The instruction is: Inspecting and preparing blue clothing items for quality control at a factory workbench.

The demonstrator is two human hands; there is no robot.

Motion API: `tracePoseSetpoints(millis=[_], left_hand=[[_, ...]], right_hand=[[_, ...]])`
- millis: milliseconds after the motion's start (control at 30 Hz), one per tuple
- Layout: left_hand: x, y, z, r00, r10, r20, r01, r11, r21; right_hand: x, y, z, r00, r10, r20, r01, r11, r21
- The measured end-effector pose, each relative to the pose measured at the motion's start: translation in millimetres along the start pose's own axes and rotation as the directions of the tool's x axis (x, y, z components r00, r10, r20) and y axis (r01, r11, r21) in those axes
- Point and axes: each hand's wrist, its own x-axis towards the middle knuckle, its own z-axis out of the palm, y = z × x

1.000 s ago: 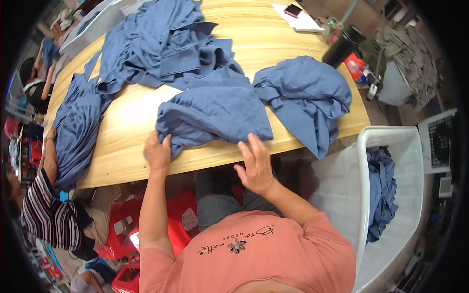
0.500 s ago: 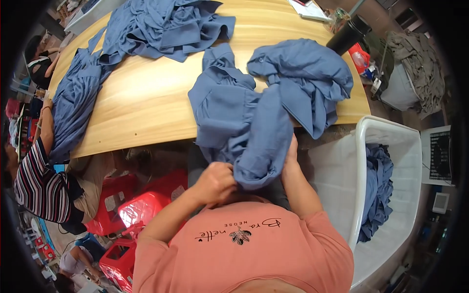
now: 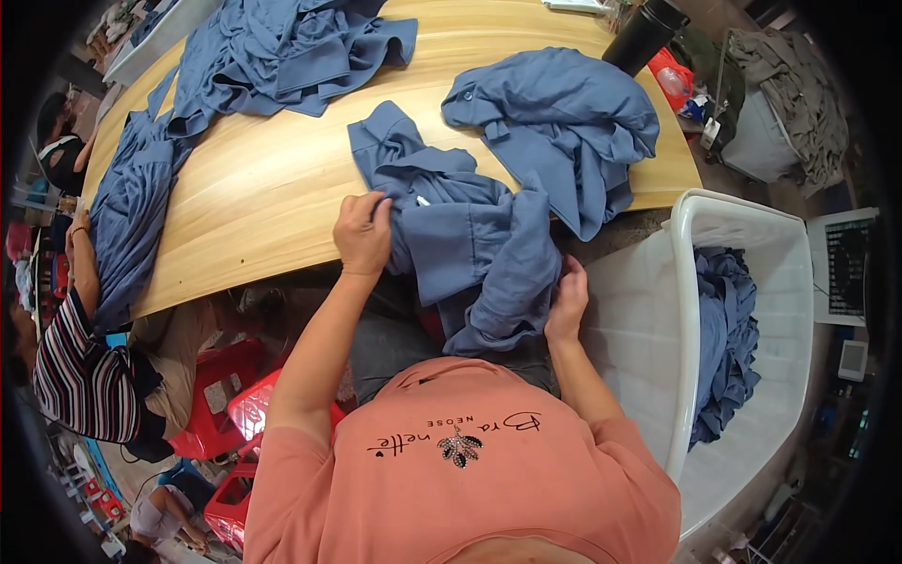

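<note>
A crumpled blue shirt [image 3: 460,249] hangs over the near table edge toward my lap, its upper part on the wooden table. A small white label shows in its folds. My left hand [image 3: 362,235] pinches the shirt's left side between thumb and fingers. At its lower right side, my right hand [image 3: 567,299] has its fingers curled against the cloth, some fingertips hidden by it. Just beyond, to the right, lies a second bundled blue garment [image 3: 573,113] with a button showing.
More blue garments [image 3: 282,56] lie heaped at the far left of the table [image 3: 254,197]. A white plastic bin [image 3: 691,310] with blue cloth stands at my right. A black bottle [image 3: 645,36] is at the far right. Red stools [image 3: 221,395] and a person in stripes [image 3: 85,376] are at left.
My left hand has moved up and away from my body to the shirt's left side at the table edge. The shirt has opened out somewhat, and my right hand has shifted slightly.
</note>
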Motion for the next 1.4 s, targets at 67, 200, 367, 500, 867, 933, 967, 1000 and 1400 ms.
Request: tracePoseSetpoints(millis=[67, 200, 367, 500, 867, 933, 967, 1000, 1400], left_hand=[[-8.0, -5.9, -6.1, 0.995, -0.002, -0.098, -0.011, 0.991, -0.134], [-3.6, 10.8, -26.6, 0.971, -0.227, -0.071, 0.186, 0.910, -0.371], [-0.5, -7.3, -48.3, 0.968, -0.251, -0.021, 0.238, 0.940, -0.244], [-54.9, 6.6, -55.4, 0.928, 0.370, -0.043, -0.366, 0.927, 0.087], [-50.1, 59.8, -58.0, 0.938, -0.168, 0.304, 0.327, 0.721, -0.610], [-39.6, 77.8, -98.2, 0.940, -0.161, 0.299, 0.326, 0.680, -0.657], [-35.7, 85.1, -117.0, 0.942, -0.147, 0.303, 0.322, 0.656, -0.683], [-32.1, 85.2, -135.0, 0.956, -0.080, 0.281, 0.265, 0.641, -0.720], [-102.7, -117.6, -211.0, 0.363, -0.891, 0.273, 0.763, 0.115, -0.636]], right_hand=[[-24.7, -28.8, 27.1, 0.977, -0.182, 0.113, 0.210, 0.916, -0.342], [-16.3, 33.7, 2.2, 0.944, 0.017, 0.330, 0.127, 0.903, -0.411], [-5.0, 16.5, 14.2, 0.928, 0.278, 0.247, -0.283, 0.959, -0.016], [-1.4, 29.8, 6.1, 0.857, 0.455, 0.243, -0.491, 0.864, 0.113], [8.2, -53.3, -4.6, 0.887, 0.451, -0.098, -0.376, 0.830, 0.412], [-13.8, -133.8, 0.4, 0.935, 0.310, -0.170, -0.229, 0.898, 0.377], [-23.7, -161.2, -14.3, 0.988, 0.132, 0.080, -0.154, 0.809, 0.567], [-31.2, -171.2, -37.3, 0.951, -0.124, -0.283, 0.191, 0.956, 0.222], [-15.8, -73.8, 41.2, 0.736, -0.191, 0.650, 0.650, 0.467, -0.599]])
